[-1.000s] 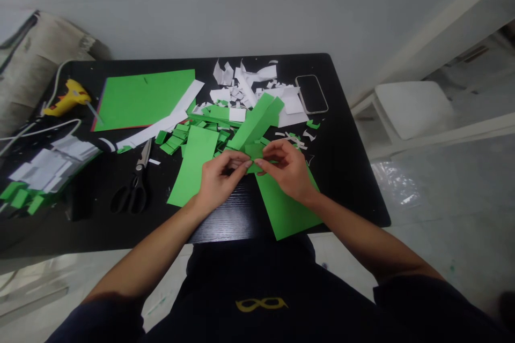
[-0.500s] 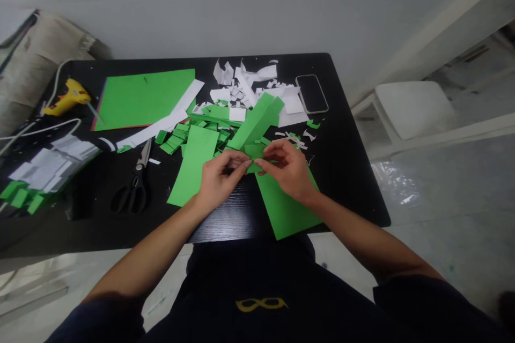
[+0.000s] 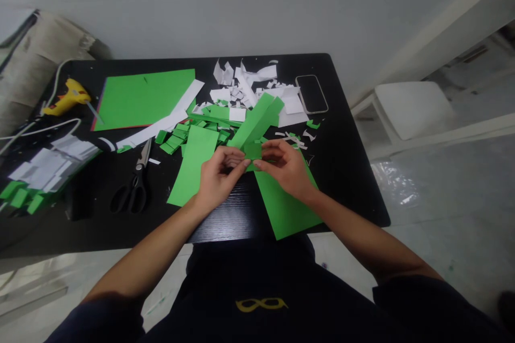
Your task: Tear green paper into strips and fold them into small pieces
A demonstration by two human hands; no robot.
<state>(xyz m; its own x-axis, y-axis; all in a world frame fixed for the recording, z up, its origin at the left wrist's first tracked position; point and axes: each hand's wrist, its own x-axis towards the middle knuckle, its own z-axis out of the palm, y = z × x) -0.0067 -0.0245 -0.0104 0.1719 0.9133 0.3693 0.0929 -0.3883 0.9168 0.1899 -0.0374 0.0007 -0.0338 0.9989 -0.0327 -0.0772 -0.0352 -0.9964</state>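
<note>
Between my two hands is a small piece of green paper [image 3: 253,150], held up just above the table's front half. My left hand [image 3: 220,174] pinches its left edge with thumb and fingers. On the other side, my right hand [image 3: 286,167] grips the right edge the same way. A green paper sheet [image 3: 284,209] lies partly under my right hand and forearm. Beside my left hand rests a wide green strip [image 3: 195,163]. Long green strips [image 3: 257,120] lie just behind the held piece.
Black-handled scissors [image 3: 134,187] lie left of my left forearm. White paper scraps [image 3: 241,86] and folded green pieces [image 3: 173,139] are heaped behind. A phone [image 3: 311,94] sits at back right, a yellow glue gun [image 3: 70,97] at far left, near a white-and-green paper construction [image 3: 54,163].
My fingers have shifted slightly on the small green piece, with the left fingertips drawn a little to the left. More of the piece shows between the hands.
</note>
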